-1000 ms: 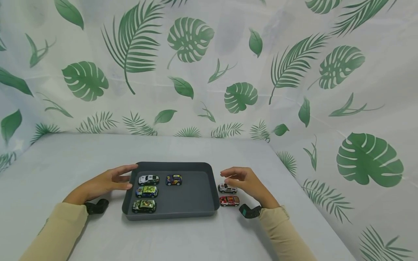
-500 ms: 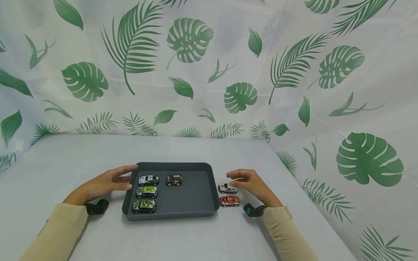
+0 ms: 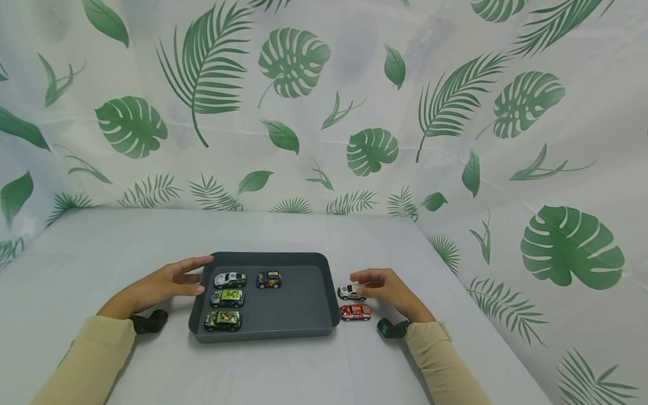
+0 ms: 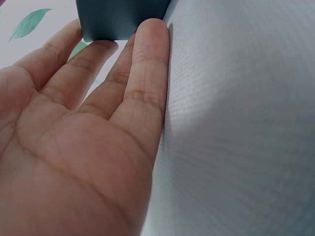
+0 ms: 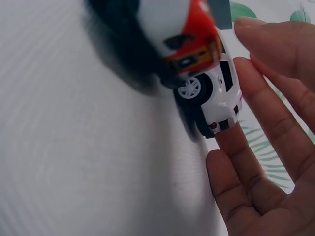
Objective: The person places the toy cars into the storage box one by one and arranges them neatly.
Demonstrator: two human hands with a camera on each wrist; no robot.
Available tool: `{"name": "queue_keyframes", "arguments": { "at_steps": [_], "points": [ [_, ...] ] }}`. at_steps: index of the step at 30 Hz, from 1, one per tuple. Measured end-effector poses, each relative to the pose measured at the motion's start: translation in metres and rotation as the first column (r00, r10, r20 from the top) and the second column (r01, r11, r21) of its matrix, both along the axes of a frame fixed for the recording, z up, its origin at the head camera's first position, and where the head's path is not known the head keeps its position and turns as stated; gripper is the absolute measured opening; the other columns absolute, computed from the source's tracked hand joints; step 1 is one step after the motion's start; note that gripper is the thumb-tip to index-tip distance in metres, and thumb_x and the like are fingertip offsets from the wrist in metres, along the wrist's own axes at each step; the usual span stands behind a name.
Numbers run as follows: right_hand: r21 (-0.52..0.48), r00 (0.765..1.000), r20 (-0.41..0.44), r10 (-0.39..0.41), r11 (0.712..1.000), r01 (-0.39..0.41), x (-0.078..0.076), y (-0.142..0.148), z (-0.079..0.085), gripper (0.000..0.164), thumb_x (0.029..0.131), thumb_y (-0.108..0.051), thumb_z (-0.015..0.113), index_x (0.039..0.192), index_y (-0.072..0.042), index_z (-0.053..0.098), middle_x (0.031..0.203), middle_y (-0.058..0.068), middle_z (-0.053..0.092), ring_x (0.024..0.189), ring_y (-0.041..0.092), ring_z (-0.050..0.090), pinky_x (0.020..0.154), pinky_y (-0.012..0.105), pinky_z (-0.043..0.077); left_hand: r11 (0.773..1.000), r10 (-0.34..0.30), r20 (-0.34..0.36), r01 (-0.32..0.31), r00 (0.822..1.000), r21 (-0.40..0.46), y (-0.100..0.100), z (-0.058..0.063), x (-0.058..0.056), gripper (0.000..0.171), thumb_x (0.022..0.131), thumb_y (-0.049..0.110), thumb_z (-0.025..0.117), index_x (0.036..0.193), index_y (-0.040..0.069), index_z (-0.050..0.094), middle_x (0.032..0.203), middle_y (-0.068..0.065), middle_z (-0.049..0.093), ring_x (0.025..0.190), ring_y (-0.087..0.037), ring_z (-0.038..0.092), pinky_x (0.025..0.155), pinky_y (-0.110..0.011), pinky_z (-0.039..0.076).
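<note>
A dark grey tray (image 3: 304, 336) lies on the white-covered table. My left hand (image 3: 162, 287) rests with extended fingers against its left wall; in the left wrist view the fingers (image 4: 147, 64) reach to the tray's side. To the right of the tray sits a white toy car (image 3: 350, 292). My right hand (image 3: 387, 287) is at this car, thumb (image 5: 275, 44) and fingers spread around it without a visible grip. Right in front of it is a red toy car (image 3: 355, 313), blurred and close in the right wrist view.
Inside the tray stand a white-and-black toy car (image 3: 230, 279), a blue-and-yellow one (image 3: 227, 298), a dark green patterned one (image 3: 223, 320) and a purple-blue one (image 3: 269, 279). A leaf-printed curtain (image 3: 304, 140) closes off the back and right.
My right hand has moved slightly right and then lowered onto the white toy car outside the tray. The left hand and the toy cars have stayed in place.
</note>
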State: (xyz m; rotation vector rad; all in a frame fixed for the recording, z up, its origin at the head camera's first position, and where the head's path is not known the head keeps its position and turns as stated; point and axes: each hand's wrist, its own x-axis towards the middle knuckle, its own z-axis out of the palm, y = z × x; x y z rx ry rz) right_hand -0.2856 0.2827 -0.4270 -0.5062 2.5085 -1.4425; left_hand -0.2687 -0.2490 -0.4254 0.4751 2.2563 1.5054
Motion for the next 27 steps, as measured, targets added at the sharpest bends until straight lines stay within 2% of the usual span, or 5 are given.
{"name": "queue_keyframes", "arguments": {
  "at_steps": [4, 9, 21, 27],
  "points": [
    [0.006, 1.000, 0.017, 0.011, 1.000, -0.012, 0.0012, -0.0012, -0.0007, 0.039, 0.097, -0.006, 0.079, 0.133, 0.007, 0.072, 0.134, 0.021, 0.073, 0.107, 0.017, 0.065, 0.094, 0.027, 0.052, 1.000, 0.004, -0.003, -0.004, 1.000, -0.013, 0.0004, 0.0003, -0.0001, 0.087, 0.103, 0.022, 0.077, 0.170, 0.000, 0.026, 0.173, -0.034, 0.020, 0.154, -0.062, 0.029, 0.116, -0.072, 0.039],
    [0.040, 0.999, 0.030, 0.012, 0.999, -0.013, 0.0012, -0.0029, -0.0002, 0.042, 0.094, -0.005, 0.082, 0.133, 0.007, 0.072, 0.133, 0.019, 0.073, 0.107, 0.014, 0.068, 0.093, 0.023, 0.053, 1.000, 0.003, -0.003, -0.003, 1.000, -0.016, 0.0002, 0.0001, -0.0009, 0.088, 0.103, 0.022, 0.077, 0.170, 0.000, 0.025, 0.174, -0.034, 0.019, 0.154, -0.062, 0.029, 0.116, -0.073, 0.038],
    [0.081, 1.000, 0.010, 0.010, 0.997, -0.011, -0.0018, -0.0054, -0.0011, 0.035, 0.093, -0.002, 0.082, 0.126, 0.008, 0.076, 0.119, 0.015, 0.077, 0.100, 0.019, 0.067, 0.088, 0.025, 0.054, 1.000, 0.008, 0.001, -0.008, 1.000, -0.025, -0.0013, -0.0005, -0.0008, 0.088, 0.103, 0.022, 0.076, 0.171, 0.000, 0.024, 0.174, -0.034, 0.019, 0.154, -0.062, 0.029, 0.115, -0.075, 0.037],
    [0.113, 1.000, -0.011, -0.003, 0.994, 0.004, -0.0007, -0.0058, 0.0010, 0.034, 0.093, -0.003, 0.082, 0.126, 0.007, 0.077, 0.119, 0.016, 0.077, 0.101, 0.018, 0.068, 0.090, 0.029, 0.055, 1.000, 0.008, -0.001, -0.008, 1.000, -0.030, -0.0003, 0.0002, -0.0004, 0.088, 0.103, 0.023, 0.076, 0.171, 0.000, 0.024, 0.174, -0.034, 0.019, 0.154, -0.062, 0.029, 0.115, -0.075, 0.037]
  ]
}}
